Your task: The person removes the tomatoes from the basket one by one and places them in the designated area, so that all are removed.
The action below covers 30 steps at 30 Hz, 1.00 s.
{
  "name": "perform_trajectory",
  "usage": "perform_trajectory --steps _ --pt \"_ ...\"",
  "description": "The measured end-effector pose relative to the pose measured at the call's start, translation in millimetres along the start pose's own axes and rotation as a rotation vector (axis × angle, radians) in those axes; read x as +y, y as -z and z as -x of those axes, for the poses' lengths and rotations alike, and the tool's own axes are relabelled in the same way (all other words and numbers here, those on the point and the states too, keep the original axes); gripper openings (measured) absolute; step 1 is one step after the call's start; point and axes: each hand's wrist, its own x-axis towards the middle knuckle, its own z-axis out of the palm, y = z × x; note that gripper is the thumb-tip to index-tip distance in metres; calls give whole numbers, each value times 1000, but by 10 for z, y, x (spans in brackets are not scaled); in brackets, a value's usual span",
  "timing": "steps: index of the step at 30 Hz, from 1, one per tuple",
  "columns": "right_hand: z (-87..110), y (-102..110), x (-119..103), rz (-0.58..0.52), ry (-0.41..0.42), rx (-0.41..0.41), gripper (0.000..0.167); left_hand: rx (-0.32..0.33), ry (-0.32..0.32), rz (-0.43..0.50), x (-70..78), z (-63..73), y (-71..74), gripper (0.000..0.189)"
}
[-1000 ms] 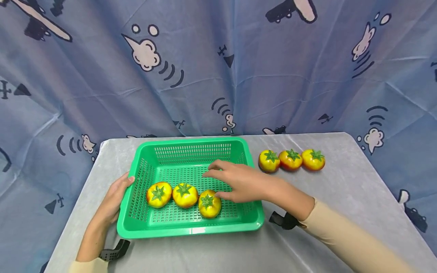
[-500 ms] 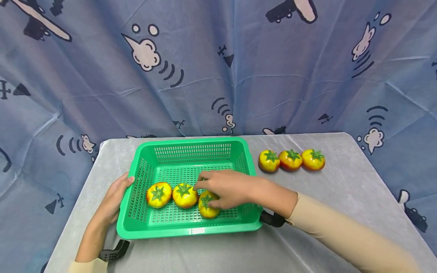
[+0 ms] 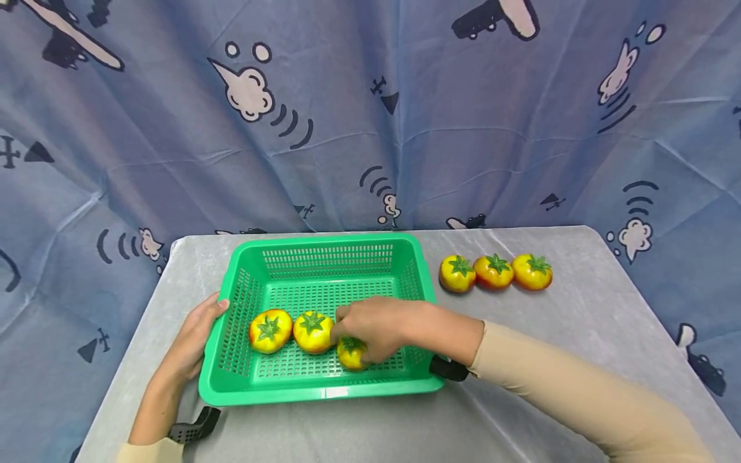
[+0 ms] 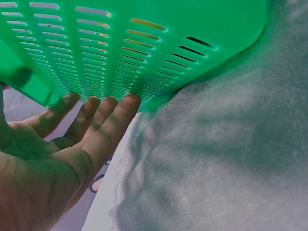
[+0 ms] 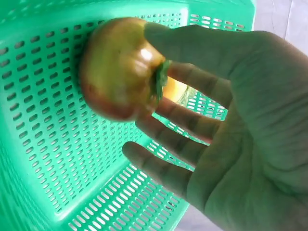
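A green plastic basket point(image 3: 321, 391) with slotted walls stands on the table. At its left side my left hand point(image 3: 193, 337) grips the rim, thumb over the edge; in the left wrist view the fingers point(image 4: 113, 120) lie against the outer wall. Inside, a row of yellow-red tomatoes holds a left tomato point(image 3: 270, 331), a middle tomato point(image 3: 314, 332) and a right tomato point(image 3: 350, 354). My right hand point(image 3: 382, 328) reaches into the basket around the right one. In the right wrist view my thumb and fingers hold this tomato point(image 5: 115, 72) around its leafy top.
On the table to the right of the basket sit three more tomatoes in a row: a left one point(image 3: 456, 275), a middle one point(image 3: 494, 273) and a right one point(image 3: 531, 272). A grey cloth covers the table point(image 3: 579, 360). A blue patterned curtain point(image 3: 347, 96) hangs behind.
My right hand has moved left and down inside the basket, and its fingers have come around the right tomato. My left hand and the basket have stayed put.
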Motion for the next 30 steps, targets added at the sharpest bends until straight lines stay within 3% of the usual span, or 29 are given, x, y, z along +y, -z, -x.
perform_trajectory --steps 9,16,22,30 --pt "-5 -31 -17 29 -45 -22 59 -2 -5 3 4 -6 -4 65" --pt "-42 -33 -22 18 -66 -4 45 -4 -9 6 0 4 3 65" --pt "-70 -48 -19 3 -85 -4 43 -4 -21 -6 -17 15 8 64" --pt "-50 -51 -10 10 -106 -38 55 -6 -21 11 -34 3 9 64"
